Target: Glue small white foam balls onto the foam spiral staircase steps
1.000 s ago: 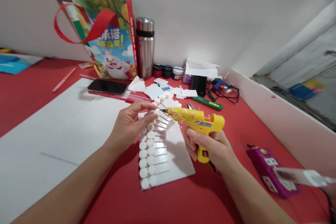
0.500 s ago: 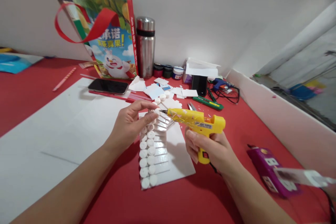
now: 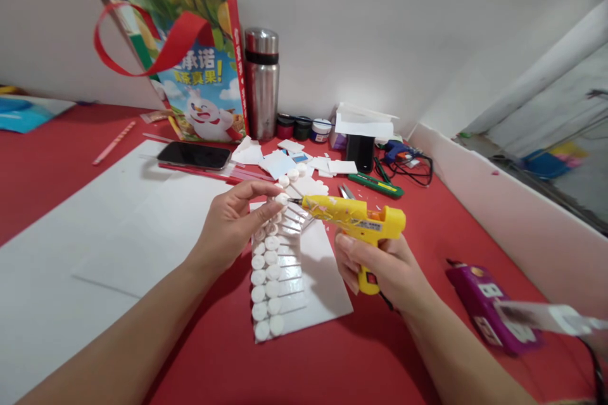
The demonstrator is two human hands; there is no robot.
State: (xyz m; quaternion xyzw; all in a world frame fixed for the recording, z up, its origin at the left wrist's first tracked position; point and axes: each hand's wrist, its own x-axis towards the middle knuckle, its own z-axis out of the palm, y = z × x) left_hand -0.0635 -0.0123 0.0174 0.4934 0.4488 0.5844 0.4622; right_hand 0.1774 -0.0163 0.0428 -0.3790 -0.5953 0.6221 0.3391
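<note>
My right hand (image 3: pixel 375 259) is wrapped round the handle of a yellow glue gun (image 3: pixel 351 215), its nozzle pointing left. Between the thumb and forefinger of my left hand (image 3: pixel 237 215) is a small white disc (image 3: pixel 281 199), and the nozzle tip is at its right side. Below lies a white board (image 3: pixel 327 272) with two columns of white rolled discs (image 3: pixel 272 272) along its left edge. Thin strips (image 3: pixel 291 273) run to the right from the discs. My left fingers hide part of the upper discs.
Paper scraps (image 3: pixel 278 163), a phone (image 3: pixel 194 155), a green cutter (image 3: pixel 376 185) and scissors (image 3: pixel 346 192) lie behind. A steel flask (image 3: pixel 262 85) stands beside a colourful bag (image 3: pixel 199 69). A purple box (image 3: pixel 489 310) is at right, large white sheets (image 3: pixel 118 234) at left.
The whole view has shifted very slightly. Both hands keep nearly the same pose, with the nozzle still at the disc.
</note>
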